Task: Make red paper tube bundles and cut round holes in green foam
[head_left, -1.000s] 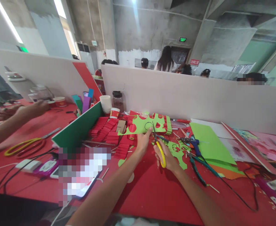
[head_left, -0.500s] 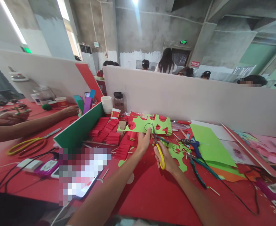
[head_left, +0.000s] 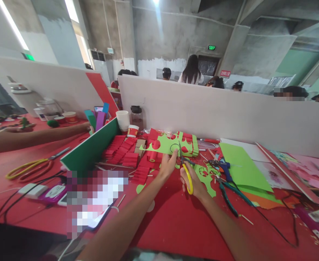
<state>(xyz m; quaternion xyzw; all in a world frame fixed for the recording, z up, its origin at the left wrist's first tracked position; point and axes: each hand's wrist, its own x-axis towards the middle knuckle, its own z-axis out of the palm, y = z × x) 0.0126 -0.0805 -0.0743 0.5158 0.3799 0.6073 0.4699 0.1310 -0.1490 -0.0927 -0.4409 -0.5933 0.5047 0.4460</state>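
My left hand [head_left: 168, 164] pinches a light green sheet of paper [head_left: 163, 144], thumb on top beside a circle drawn in dark line. Round holes and notches run along the sheet's edges. In my right hand [head_left: 193, 179] are scissors [head_left: 187, 175] with yellow handles; their blades point away from me at the right side of the drawn circle. How far the blades are parted is too small to tell. Below and right of the scissors lie green paper scraps [head_left: 207, 177]. Folded red paper strips [head_left: 117, 150] lie left of the sheet.
A green divider [head_left: 90, 148], a phone [head_left: 102, 214] and a purple power strip [head_left: 53, 192] are on the left. Pliers [head_left: 227, 199], a blue glue gun [head_left: 226, 168] and green paper sheets [head_left: 243, 165] lie right. Paper cups [head_left: 123, 121] stand behind. A co-worker's arm [head_left: 45, 136] reaches in from the left.
Both my hands, with the paper and scissors, have shifted slightly to the right. The paper's right part shows a more cut-away outline. At far left, the co-worker's hand has moved a little.
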